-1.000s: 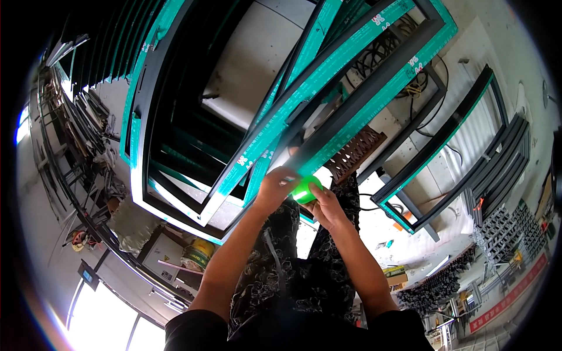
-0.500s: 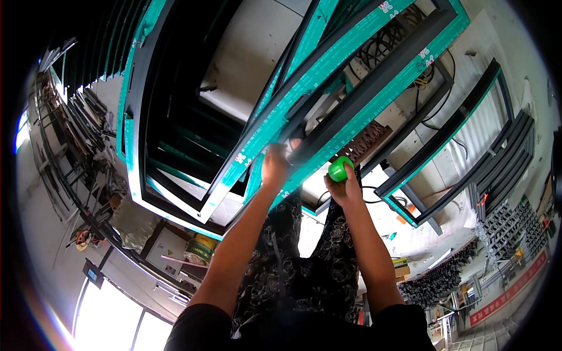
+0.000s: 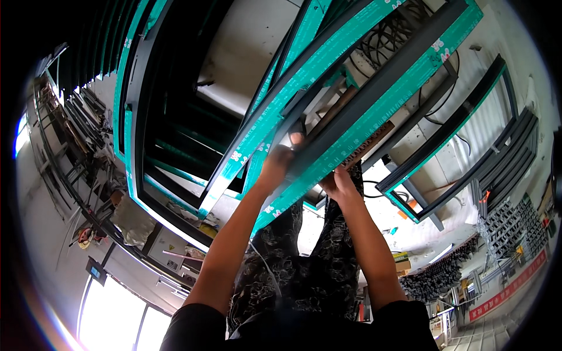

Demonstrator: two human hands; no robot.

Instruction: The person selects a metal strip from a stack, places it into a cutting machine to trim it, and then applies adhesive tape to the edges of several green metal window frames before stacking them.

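Observation:
A dark grey metal frame with green printed protective film [image 3: 374, 120] slants across in front of me, its lower end near my legs. My left hand [image 3: 275, 168] is closed at the upper left side of this frame's near bar, its fingertips blurred and partly hidden by the bar. My right hand [image 3: 339, 183] is at the bar's lower right edge, fingers curled under it; what they hold is hidden. A second film-covered frame [image 3: 257, 131] lies just left of the near bar, crossing other frames beneath.
Larger dark frames [image 3: 137, 117] stand stacked on the left. On the right lie another frame [image 3: 451, 128] and a pile of dark profiles [image 3: 509, 152]. Black cable coils [image 3: 389, 44] lie at the far side. A rack of metal offcuts [image 3: 88, 117] lines the left wall.
The near frame bar has shifted toward me and to the right. My right hand has moved slightly left, under the bar's edge, and the round green object it held is out of sight.

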